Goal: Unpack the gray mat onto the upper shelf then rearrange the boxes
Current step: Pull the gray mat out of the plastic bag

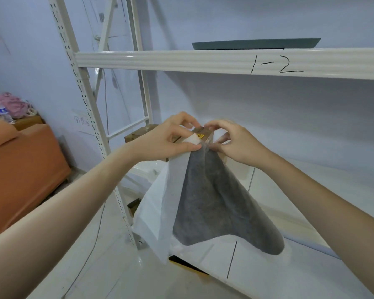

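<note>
A gray mat (216, 197) hangs inside a thin white translucent bag (160, 212) in front of the white rack. My left hand (166, 139) and my right hand (235, 141) both pinch the bag's top edge, close together. Behind my hands, brown cardboard boxes (138, 133) stand on the lower shelf, mostly hidden. The upper shelf beam (181, 60), marked "1-2", runs above my hands. A dark flat mat (255, 43) lies on that upper shelf at the right.
The rack's perforated white upright (89, 117) stands to the left of my hands. An orange sofa (24, 169) sits at far left, with a water bottle (3, 112) and pink cloth behind it. A thin cable trails over the glossy floor (117, 266).
</note>
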